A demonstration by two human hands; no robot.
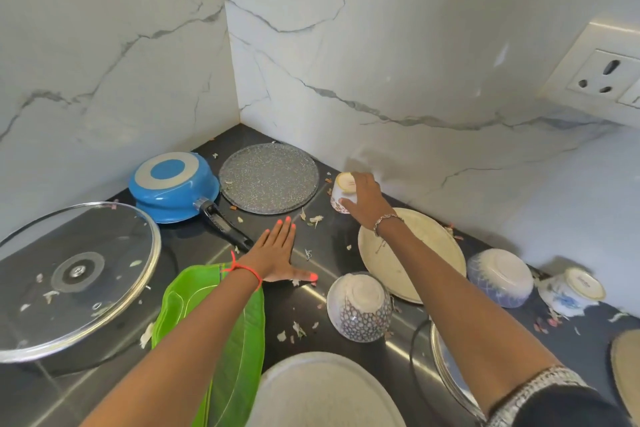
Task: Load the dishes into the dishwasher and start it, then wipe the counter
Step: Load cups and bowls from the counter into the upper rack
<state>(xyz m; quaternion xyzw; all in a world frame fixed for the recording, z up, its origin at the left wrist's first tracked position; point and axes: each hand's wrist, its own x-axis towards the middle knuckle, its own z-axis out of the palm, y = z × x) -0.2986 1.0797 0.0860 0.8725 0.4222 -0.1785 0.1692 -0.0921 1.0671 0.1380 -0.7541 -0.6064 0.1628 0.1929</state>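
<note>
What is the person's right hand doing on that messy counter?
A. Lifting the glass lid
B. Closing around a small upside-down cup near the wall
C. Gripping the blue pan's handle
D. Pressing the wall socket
B: the right hand wraps over the small upturned cup by the marble wall, while the left hand lies flat and open on the dark counter.

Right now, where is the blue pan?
The blue pan sits upside down at the back left of the counter, between the glass lid and the speckled round plate.
</note>
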